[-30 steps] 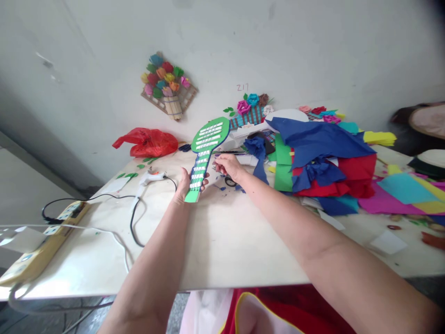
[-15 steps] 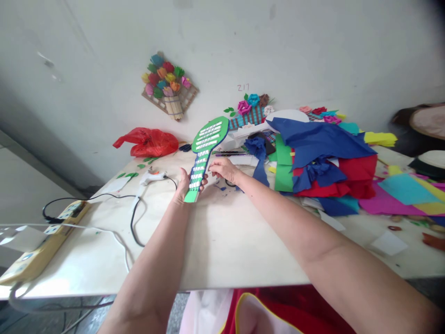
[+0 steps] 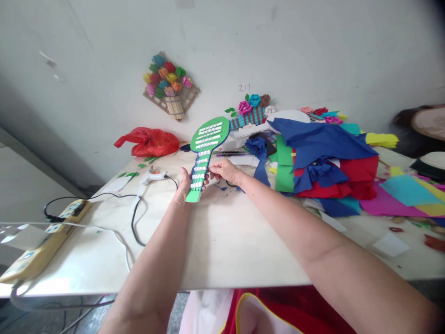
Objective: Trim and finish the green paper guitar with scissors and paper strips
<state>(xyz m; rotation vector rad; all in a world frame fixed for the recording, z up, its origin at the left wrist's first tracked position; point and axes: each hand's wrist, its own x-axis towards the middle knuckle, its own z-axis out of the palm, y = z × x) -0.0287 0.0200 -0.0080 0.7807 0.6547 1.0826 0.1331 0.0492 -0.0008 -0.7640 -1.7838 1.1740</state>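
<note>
A green paddle-shaped paper craft (image 3: 210,134) with white slatted strips and a dark blue edge is held up, tilted, above the table. My left hand (image 3: 186,185) grips its narrow handle, thumb on the left side and fingers wrapped behind to the right edge. My right hand (image 3: 224,169) is closed in a pinch beside the handle's right edge. Whatever lies between those fingertips is too small to make out. Behind my right hand, a pair of scissors (image 3: 231,183) is partly hidden on the table, among small blue scraps.
A glue gun (image 3: 153,176) with a black cord lies left of the craft. Blue crepe paper (image 3: 313,139) and coloured sheets are heaped at right. A yellow power strip (image 3: 45,241) sits at the left edge, with a red plastic bag (image 3: 153,142) near the wall.
The craft has turned slightly, showing its face a little more to me. My right hand stays pinched at the handle's edge, and the view has shifted slightly.
</note>
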